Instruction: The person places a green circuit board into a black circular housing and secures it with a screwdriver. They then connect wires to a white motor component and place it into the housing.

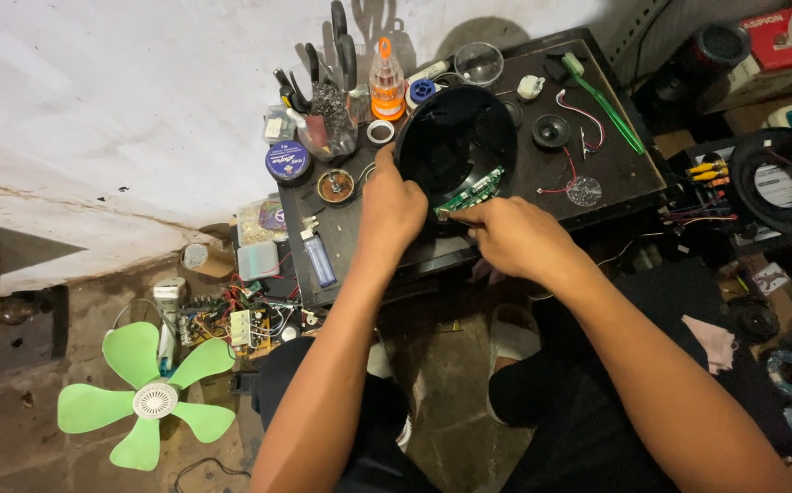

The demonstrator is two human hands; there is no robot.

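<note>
Your left hand [392, 208] grips the round black plastic housing [455, 146]; your right hand [513, 236] fingers pinch the green circuit board [469, 192]. Keep the housing steady on the dark worktop [615, 169].

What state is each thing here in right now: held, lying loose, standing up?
Round black housing: tilted up, gripped by left hand.
Green circuit board: against the housing, pinched by right hand.
Green fan blade: flat on the floor.
Orange-capped bottle: upright.
Green toothbrush: lying flat.

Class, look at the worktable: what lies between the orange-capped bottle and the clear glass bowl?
In the head view, a blue spool and a white tube lie between the orange-capped bottle and the clear glass bowl.
</note>
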